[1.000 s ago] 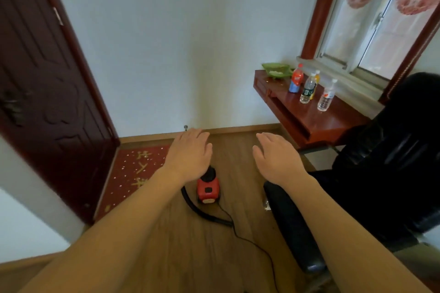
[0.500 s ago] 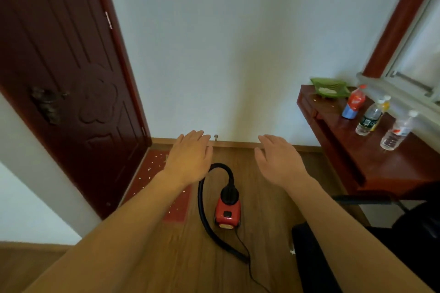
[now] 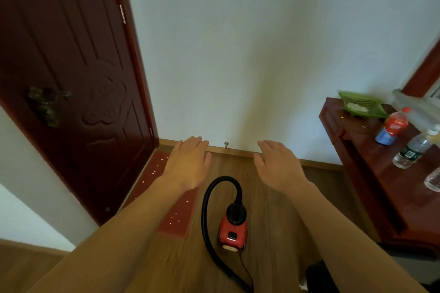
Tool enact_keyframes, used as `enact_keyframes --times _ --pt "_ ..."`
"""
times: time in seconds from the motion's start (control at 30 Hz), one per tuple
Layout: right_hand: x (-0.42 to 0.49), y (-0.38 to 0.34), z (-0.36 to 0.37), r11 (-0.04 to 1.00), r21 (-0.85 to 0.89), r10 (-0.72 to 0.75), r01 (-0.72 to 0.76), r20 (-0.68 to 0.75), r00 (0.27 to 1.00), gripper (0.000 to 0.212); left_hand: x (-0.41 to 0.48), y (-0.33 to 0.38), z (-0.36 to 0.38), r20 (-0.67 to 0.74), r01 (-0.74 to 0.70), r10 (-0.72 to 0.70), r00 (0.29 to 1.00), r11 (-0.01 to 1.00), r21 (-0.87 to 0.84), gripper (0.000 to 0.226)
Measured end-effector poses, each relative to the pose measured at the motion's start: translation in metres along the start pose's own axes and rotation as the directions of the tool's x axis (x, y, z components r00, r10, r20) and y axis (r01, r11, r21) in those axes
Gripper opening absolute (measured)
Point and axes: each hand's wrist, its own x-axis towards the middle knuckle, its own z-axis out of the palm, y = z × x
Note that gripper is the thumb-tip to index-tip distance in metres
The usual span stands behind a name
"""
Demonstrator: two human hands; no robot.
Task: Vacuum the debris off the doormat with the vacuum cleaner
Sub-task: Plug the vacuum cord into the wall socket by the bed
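Wooden floor [image 3: 273, 221] is seen under a red doormat [image 3: 177, 217], laid at the left by the door [image 3: 71, 78] and dotted with pale debris [image 3: 176, 217]. Right of it the red vacuum cleaner [image 3: 233, 231] is stood. Held above and apart from it, the left hand [image 3: 188, 166] and right hand [image 3: 278, 166] are spread flat, gripping nothing.

home entryway | wooden door [image 3: 71, 78] | doormat [image 3: 177, 216] | bottles on sideboard [image 3: 371, 169]
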Motion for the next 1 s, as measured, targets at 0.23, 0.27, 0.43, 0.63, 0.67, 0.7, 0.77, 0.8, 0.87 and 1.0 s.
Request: enact_keyframes --times 0.23,0.27,0.43,0.63,0.67,0.7,0.77,0.8,0.87,1.0 --pt "0.072 -0.006 0.026 0.995 0.004 0.097 -0.097 0.02 0.995 0.046 0.079 -0.047 0.019 0.032 -0.034 0.035 0.999 0.998 -0.047 0.051" --pt "0.08 -0.008 0.029 0.994 0.007 0.11 -0.11 0.025 0.994 0.045 0.088 -0.053 0.021 0.043 -0.04 0.042 0.998 0.998 -0.048 0.051" --pt "0.106 -0.015 0.043 0.988 0.017 0.15 -0.152 0.06 0.987 0.047 0.123 -0.073 0.027 0.068 -0.079 0.081 0.994 0.996 -0.031 0.049" --pt "0.131 -0.004 0.066 0.989 0.022 0.143 -0.147 0.118 0.983 0.044 0.151 -0.079 0.049 0.086 -0.096 0.096 0.992 0.995 -0.009 0.048" --pt "0.135 0.0 0.07 0.99 0.018 0.137 -0.14 0.13 0.982 0.043 0.153 -0.079 0.053 0.09 -0.085 0.086 0.992 0.996 -0.017 0.048" --pt "0.14 0.003 0.074 0.991 0.016 0.128 -0.131 0.137 0.982 0.043 0.155 -0.079 0.057 0.098 -0.07 0.071 0.993 0.997 -0.02 0.049" --pt "0.149 0.009 0.084 0.993 0.025 0.108 -0.114 0.155 0.982 0.043 0.159 -0.08 0.068 0.125 -0.029 0.031 0.992 0.999 -0.014 0.051" --pt "0.155 0.013 0.09 0.994 0.033 0.098 -0.105 0.169 0.981 0.044 0.161 -0.081 0.074 0.139 -0.003 0.005 0.99 1.0 -0.013 0.052" --pt "0.165 0.022 0.105 0.996 0.042 0.069 -0.079 0.198 0.978 0.047 0.165 -0.085 0.088 0.162 0.05 -0.049 0.986 0.999 -0.002 0.053" --pt "0.183 0.041 0.134 0.996 0.079 0.011 -0.033 0.259 0.966 0.053 0.169 -0.087 0.112 0.233 0.144 -0.149 0.961 0.989 0.04 0.055"
